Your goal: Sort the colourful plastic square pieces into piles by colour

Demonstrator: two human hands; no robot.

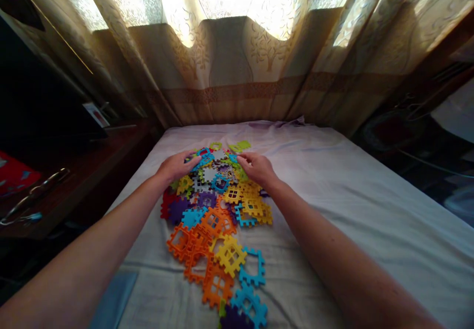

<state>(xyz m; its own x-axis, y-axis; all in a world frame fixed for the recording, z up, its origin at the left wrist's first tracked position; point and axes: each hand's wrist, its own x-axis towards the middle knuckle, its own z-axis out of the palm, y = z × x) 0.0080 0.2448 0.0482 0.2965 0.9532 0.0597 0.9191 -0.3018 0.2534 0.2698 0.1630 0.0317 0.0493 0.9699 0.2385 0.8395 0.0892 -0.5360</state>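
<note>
A heap of colourful plastic interlocking tiles with notched edges lies on the bed, some with window-like cutouts. At its far left side my left hand (178, 166) grips a blue interlocking tile (204, 160) between thumb and fingers. Across from it, my right hand (256, 168) is closed with thumb and fingertips on a small blue tile (233, 158), partly hidden by the fingers. Grey tiles (209, 174) lie between the hands. Nearer to me are yellow tiles (252, 205), orange tiles (213, 221), purple tiles (178, 210) and more blue tiles (253, 266).
The heap rests on a pale bedsheet (318, 181). Green tiles (240, 146) lie at its far edge. Behind the bed hangs a patterned curtain (229, 67). A dark wooden desk (126, 143) stands to the left, and a blue flat object (114, 299) lies under my left forearm.
</note>
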